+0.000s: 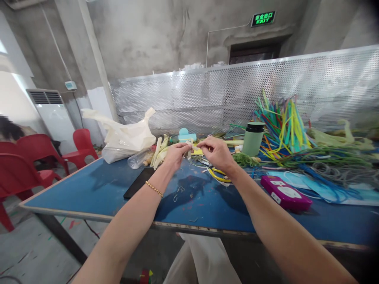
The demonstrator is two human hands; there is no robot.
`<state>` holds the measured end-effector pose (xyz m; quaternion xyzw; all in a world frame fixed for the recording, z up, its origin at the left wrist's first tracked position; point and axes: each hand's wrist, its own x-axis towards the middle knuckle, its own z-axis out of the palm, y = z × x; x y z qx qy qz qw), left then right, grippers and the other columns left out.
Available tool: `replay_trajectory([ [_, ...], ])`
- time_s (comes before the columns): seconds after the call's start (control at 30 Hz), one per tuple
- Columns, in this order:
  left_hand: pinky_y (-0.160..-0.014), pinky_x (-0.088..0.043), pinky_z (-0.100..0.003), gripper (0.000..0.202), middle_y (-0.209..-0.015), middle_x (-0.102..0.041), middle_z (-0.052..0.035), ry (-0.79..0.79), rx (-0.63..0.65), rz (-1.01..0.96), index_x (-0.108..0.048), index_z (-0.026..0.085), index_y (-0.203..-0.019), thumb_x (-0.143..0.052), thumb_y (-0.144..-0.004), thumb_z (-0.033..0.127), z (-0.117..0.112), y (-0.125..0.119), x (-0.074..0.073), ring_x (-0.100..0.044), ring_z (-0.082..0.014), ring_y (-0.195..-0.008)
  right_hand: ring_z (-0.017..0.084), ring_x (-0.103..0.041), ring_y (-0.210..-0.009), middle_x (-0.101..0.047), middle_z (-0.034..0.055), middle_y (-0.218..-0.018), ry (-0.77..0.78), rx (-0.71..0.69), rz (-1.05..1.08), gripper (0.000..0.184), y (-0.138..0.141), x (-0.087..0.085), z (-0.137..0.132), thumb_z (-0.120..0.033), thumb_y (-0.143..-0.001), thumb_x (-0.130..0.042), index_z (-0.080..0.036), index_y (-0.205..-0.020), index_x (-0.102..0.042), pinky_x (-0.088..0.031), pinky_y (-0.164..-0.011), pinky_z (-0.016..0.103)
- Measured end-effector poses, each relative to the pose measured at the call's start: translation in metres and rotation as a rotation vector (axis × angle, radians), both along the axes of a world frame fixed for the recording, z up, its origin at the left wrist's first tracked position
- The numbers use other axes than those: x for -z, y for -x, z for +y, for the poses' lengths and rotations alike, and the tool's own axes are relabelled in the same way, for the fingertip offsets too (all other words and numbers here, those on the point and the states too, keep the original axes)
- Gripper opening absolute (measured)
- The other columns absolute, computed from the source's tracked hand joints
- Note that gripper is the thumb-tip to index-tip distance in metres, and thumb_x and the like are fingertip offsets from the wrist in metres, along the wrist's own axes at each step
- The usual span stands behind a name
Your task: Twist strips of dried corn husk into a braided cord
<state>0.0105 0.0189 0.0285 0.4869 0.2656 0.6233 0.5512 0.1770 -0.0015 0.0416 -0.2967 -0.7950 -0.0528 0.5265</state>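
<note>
My left hand (177, 153) and my right hand (215, 152) are raised together above the blue table (97, 189). Both pinch a small pale strip (193, 147) stretched between their fingertips. A gold bead bracelet (154, 188) circles my left wrist. Just behind the hands lie pale leaf-like strips (160, 152) and a teal object (184, 135). Yellow-handled pliers (217, 175) rest on the table under my right wrist.
A green flask (253, 138) stands right of the hands, beside a heap of coloured strips (281, 122) and green cords (325, 157). A magenta box (286, 193), a black tablet (138, 183), a clear bottle (137, 159) and a white bag (124, 136) lie around. Red chairs (32, 157) stand at left.
</note>
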Motion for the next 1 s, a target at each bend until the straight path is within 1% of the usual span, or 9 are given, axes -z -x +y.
replay_trajectory([
  [0.07, -0.066, -0.043, -0.025, 0.019, -0.066, -0.066, -0.0018, -0.034, -0.034, -0.015, -0.068, 0.012, -0.068, -0.081, -0.056, 0.018, 0.001, 0.000, 0.001, -0.058, -0.0104, -0.063, 0.014, -0.055, -0.067, -0.063, 0.0044, -0.077, -0.028, -0.017, -0.097, 0.024, 0.003, 0.004, 0.000, -0.008, -0.078, -0.052, -0.018, -0.084, -0.073, -0.043, -0.066, 0.028],
  [0.27, -0.074, -0.043, -0.026, 0.017, -0.070, -0.067, -0.0012, -0.060, -0.078, -0.027, -0.068, 0.014, -0.068, -0.080, -0.057, 0.017, 0.002, 0.000, 0.002, -0.058, -0.0107, -0.069, 0.017, -0.057, -0.083, -0.060, 0.0064, -0.094, -0.062, -0.054, -0.257, 0.036, 0.010, 0.013, 0.000, -0.004, -0.076, -0.054, -0.020, -0.104, -0.070, -0.045, -0.073, 0.028],
  [0.4, -0.070, -0.042, -0.027, 0.015, -0.067, -0.065, -0.0005, -0.053, -0.085, -0.013, -0.068, 0.014, -0.068, -0.078, -0.058, 0.018, 0.003, 0.000, 0.004, -0.056, -0.0105, -0.066, 0.017, -0.056, -0.083, -0.058, 0.0060, -0.088, -0.091, -0.056, -0.282, 0.021, 0.012, 0.014, -0.001, -0.012, -0.083, -0.056, -0.020, -0.094, -0.072, -0.044, -0.074, 0.029],
  [0.57, -0.067, -0.041, -0.026, 0.012, -0.067, -0.065, -0.0009, -0.074, -0.076, 0.010, -0.070, 0.016, -0.066, -0.078, -0.057, 0.018, 0.006, -0.001, 0.008, -0.055, -0.0110, -0.066, 0.015, -0.056, -0.073, -0.061, 0.0037, -0.078, -0.031, -0.080, -0.062, 0.012, 0.016, 0.014, -0.001, -0.020, -0.084, -0.060, -0.020, -0.078, -0.071, -0.043, -0.068, 0.028],
  [0.63, -0.066, -0.040, -0.025, 0.014, -0.067, -0.065, -0.0013, -0.085, -0.063, 0.005, -0.070, 0.015, -0.066, -0.078, -0.055, 0.018, 0.006, -0.002, 0.007, -0.054, -0.0104, -0.066, 0.014, -0.055, -0.067, -0.062, 0.0027, -0.073, 0.065, -0.104, 0.090, 0.011, 0.017, 0.013, 0.000, -0.025, -0.083, -0.063, -0.019, -0.076, -0.069, -0.043, -0.063, 0.027],
  [0.73, -0.065, -0.040, -0.025, 0.018, -0.066, -0.064, -0.0022, -0.079, -0.031, 0.027, -0.070, 0.013, -0.066, -0.080, -0.053, 0.020, 0.003, -0.003, 0.006, -0.053, -0.0099, -0.064, 0.013, -0.053, -0.058, -0.062, 0.0019, -0.066, 0.257, -0.130, 0.312, 0.020, 0.016, 0.010, 0.001, -0.036, -0.079, -0.066, -0.017, -0.074, -0.066, -0.041, -0.056, 0.027],
  [0.8, -0.066, -0.041, -0.025, 0.019, -0.067, -0.064, -0.0024, -0.073, -0.006, 0.036, -0.070, 0.013, -0.066, -0.082, -0.053, 0.021, 0.000, -0.005, 0.004, -0.053, -0.0099, -0.065, 0.013, -0.051, -0.054, -0.061, 0.0016, -0.063, 0.339, -0.133, 0.409, 0.025, 0.013, 0.008, 0.002, -0.041, -0.076, -0.067, -0.017, -0.072, -0.063, -0.041, -0.053, 0.027],
  [0.87, -0.069, -0.043, -0.026, 0.019, -0.069, -0.065, -0.0023, -0.071, 0.016, 0.022, -0.070, 0.013, -0.065, -0.082, -0.053, 0.021, -0.003, -0.006, 0.003, -0.054, -0.0101, -0.066, 0.013, -0.051, -0.054, -0.061, 0.0023, -0.064, 0.360, -0.117, 0.445, 0.027, 0.010, 0.006, 0.003, -0.043, -0.074, -0.067, -0.017, -0.071, -0.061, -0.042, -0.054, 0.027],
  [1.0, -0.075, -0.047, -0.029, 0.018, -0.072, -0.066, -0.0022, -0.046, 0.075, -0.020, -0.069, 0.013, -0.064, -0.083, -0.053, 0.018, -0.009, -0.008, 0.001, -0.057, -0.0106, -0.068, 0.014, -0.053, -0.058, -0.062, 0.0034, -0.066, 0.324, -0.045, 0.418, 0.026, 0.007, 0.006, 0.005, -0.042, -0.074, -0.065, -0.017, -0.071, -0.060, -0.042, -0.056, 0.027],
])
